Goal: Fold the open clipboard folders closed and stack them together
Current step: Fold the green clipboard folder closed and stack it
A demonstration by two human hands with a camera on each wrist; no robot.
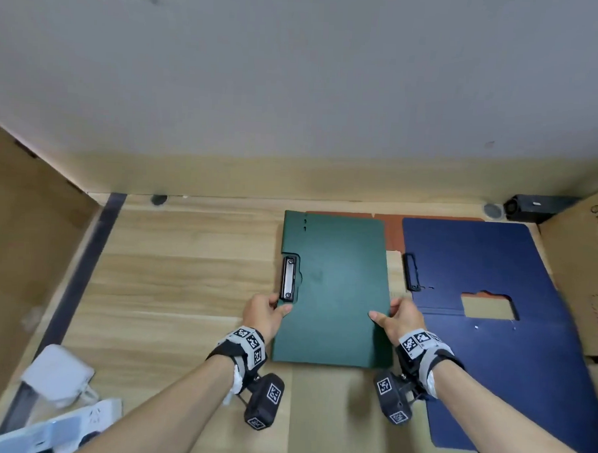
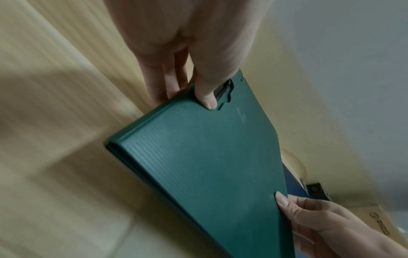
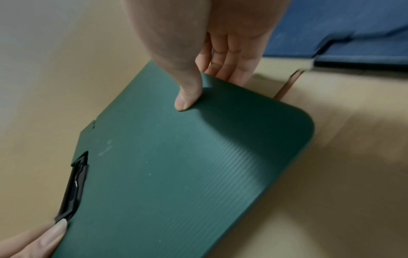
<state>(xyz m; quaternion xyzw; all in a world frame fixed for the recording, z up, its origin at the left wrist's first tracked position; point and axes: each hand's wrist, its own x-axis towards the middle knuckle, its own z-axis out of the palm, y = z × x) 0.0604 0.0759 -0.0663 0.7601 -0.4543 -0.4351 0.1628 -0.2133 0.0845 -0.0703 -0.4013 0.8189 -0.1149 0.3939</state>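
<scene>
The green clipboard folder [image 1: 334, 289] was folded closed at the centre of the head view, its black clip [image 1: 288, 278] showing through a notch on its left edge. You held it by both long sides. Your left hand [image 1: 264, 315] pinched the left edge just below the clip: the thumb lay on the cover and the fingers [image 2: 170, 82] went underneath, pressed close together. Your right hand [image 1: 401, 320] pinched the right edge the same way, thumb pressed into the cover and fingers [image 3: 232, 64] together beneath it. In the wrist views the folder's held edges stood clear of the wooden table [image 1: 186, 272]; I could not tell whether its far end touched.

Just right of it, the blue clipboard folder [image 1: 485, 323] lay open and flat on the table, its own clip [image 1: 410, 272] at its left edge. A reddish-brown folder [image 1: 393, 234] showed between and behind them, mostly covered. A cardboard box [image 1: 583, 266] stood at the right edge of the frame, and a white power strip [image 1: 76, 425] lay at lower left.
</scene>
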